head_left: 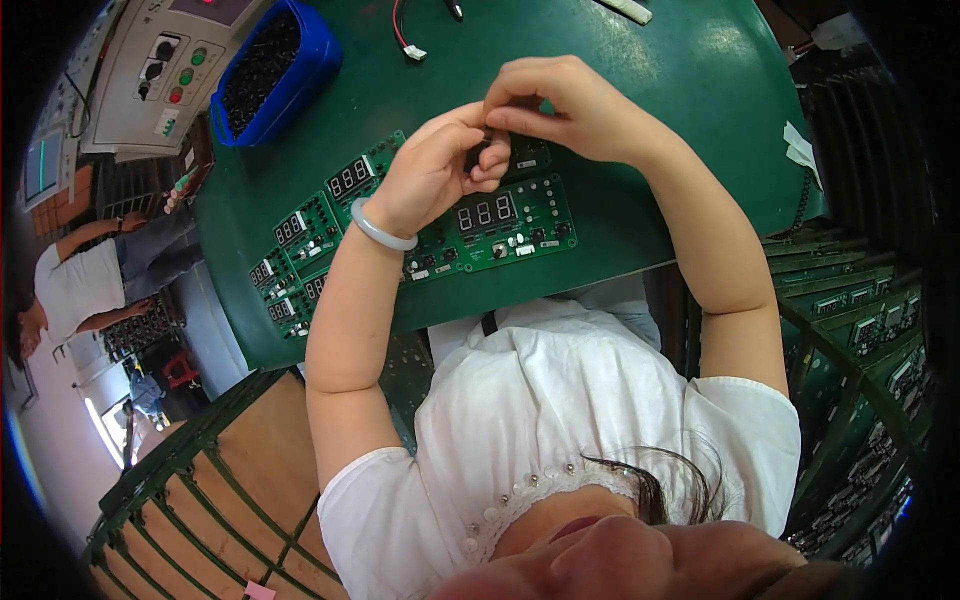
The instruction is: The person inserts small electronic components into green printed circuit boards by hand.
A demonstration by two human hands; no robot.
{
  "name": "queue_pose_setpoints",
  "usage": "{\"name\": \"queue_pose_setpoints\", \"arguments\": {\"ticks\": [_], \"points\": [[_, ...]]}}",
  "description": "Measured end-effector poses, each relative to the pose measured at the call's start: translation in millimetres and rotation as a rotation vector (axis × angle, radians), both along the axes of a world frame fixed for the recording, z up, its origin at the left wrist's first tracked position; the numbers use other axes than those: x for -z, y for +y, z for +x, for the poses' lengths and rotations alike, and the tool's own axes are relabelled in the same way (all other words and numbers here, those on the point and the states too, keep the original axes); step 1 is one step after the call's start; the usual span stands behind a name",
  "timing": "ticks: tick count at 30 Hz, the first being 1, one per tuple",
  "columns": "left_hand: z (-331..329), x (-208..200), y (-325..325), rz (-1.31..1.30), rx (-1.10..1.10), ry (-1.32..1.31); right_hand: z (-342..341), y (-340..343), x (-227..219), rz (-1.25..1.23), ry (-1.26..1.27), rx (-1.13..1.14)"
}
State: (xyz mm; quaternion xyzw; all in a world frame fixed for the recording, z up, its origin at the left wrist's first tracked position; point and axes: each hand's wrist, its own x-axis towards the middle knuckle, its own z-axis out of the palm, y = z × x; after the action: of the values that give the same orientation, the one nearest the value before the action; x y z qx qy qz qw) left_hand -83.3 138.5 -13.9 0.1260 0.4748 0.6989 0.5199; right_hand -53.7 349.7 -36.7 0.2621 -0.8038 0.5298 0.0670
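My left hand [440, 160], with a pale bangle on its wrist, is curled above the circuit boards; something small and dark shows between its fingers, too hidden to name. The fingertips of my right hand [560, 105] pinch together against my left fingers, and whatever they hold is out of sight. Just below lies a green circuit board [555, 215] with a three-digit display [486, 212]. More such boards [305, 232] lie side by side toward the left. Part of another board [530, 155] shows beneath my hands.
A blue bin [325, 50] of small black parts stands at the table's left, beside a control box [125, 85] with buttons. A red-and-black wire with a white connector [414, 52] lies at the back. Racks [850, 370] of boards stand at right. A co-worker [85, 270] is at far left.
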Motion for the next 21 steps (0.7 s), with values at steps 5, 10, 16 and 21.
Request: {"name": "queue_pose_setpoints", "arguments": {"ticks": [5, 10, 16, 21], "points": [[2.8, -11.9, -5.9, -0.128, -0.178, 0.099, -0.2, 9.1, 5.8, 0.193, 0.162, 0.034], [9.1, -3.4, -29.1, -0.191, -0.175, 0.387, -0.4, 0.8, 15.7, 0.305, 0.181, 0.001], [17.6, -1.3, -34.8, -0.097, -0.113, 0.249, -3.3, -0.8, 18.5, 0.377, 0.273, 0.001], [18.0, -1.8, -34.3, -0.005, -0.129, 0.03, -3.8, -5.2, 22.0, 0.357, 0.274, 0.024]]}}
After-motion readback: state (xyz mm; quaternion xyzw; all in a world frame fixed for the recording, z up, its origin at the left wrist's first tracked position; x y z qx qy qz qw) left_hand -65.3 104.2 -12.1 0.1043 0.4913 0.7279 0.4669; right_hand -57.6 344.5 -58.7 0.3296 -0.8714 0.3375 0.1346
